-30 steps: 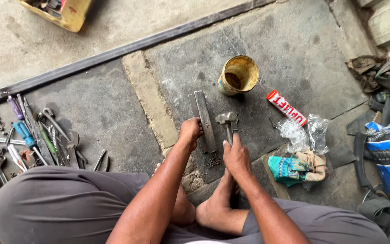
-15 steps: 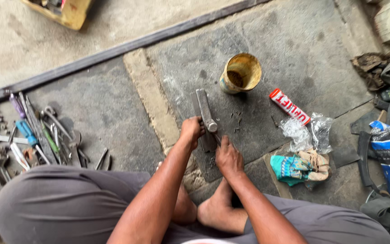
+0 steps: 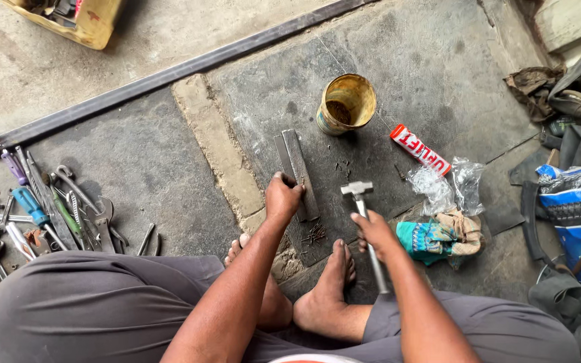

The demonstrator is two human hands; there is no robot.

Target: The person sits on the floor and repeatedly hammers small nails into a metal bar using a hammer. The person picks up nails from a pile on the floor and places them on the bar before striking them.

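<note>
Head view: beside the tin can (image 3: 346,103), a stiff, heavy metal bar (image 3: 298,171) is pinned at its near end by the left hand (image 3: 282,197); a hammer (image 3: 364,222) is gripped mid-handle by the closed right hand (image 3: 375,233).

The left hand (image 3: 282,197) is covering the bar's (image 3: 297,168) near end; the right hand (image 3: 374,233) is hiding part of the hammer (image 3: 366,222) handle.

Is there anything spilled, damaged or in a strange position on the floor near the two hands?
Small dark nails lie loose on the stone floor beside the left hand, a few more near the hammer held by the right hand. The yellow can is upright but rusty and dirty. Nothing else stands out.
</note>
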